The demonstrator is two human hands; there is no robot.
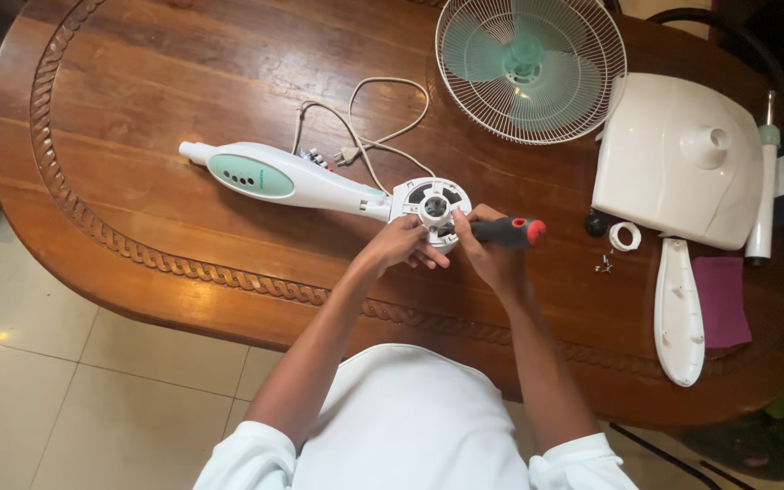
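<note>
The fan motor part [435, 205] lay on the wooden table [183, 73], and it is the landmark here. It was white and round, with dark gaps in it, and it was joined to a long white stem [274, 177] with a pale green patch, which reached away to the left of it. A white cord [365, 118] with a plug curled just behind it.

The left hand [401, 245] rested against the near edge of the motor part, its fingers curled and touching the rim. The right hand [492, 245] was just to the right of the motor part, wrapped tightly around a screwdriver [512, 232] with a black and red handle. The tip of the tool pointed at the motor part, but the hand hid the tip.

Behind the motor part and to the right stood the round fan cage [531, 68] with green blades inside. Further right lay a big white fan base [673, 159]. Between the base and the motor part sat a small black knob [596, 223], a white ring [625, 237] and some tiny screws [604, 264]. A long white cover piece [680, 313] lay near the ring.
</note>
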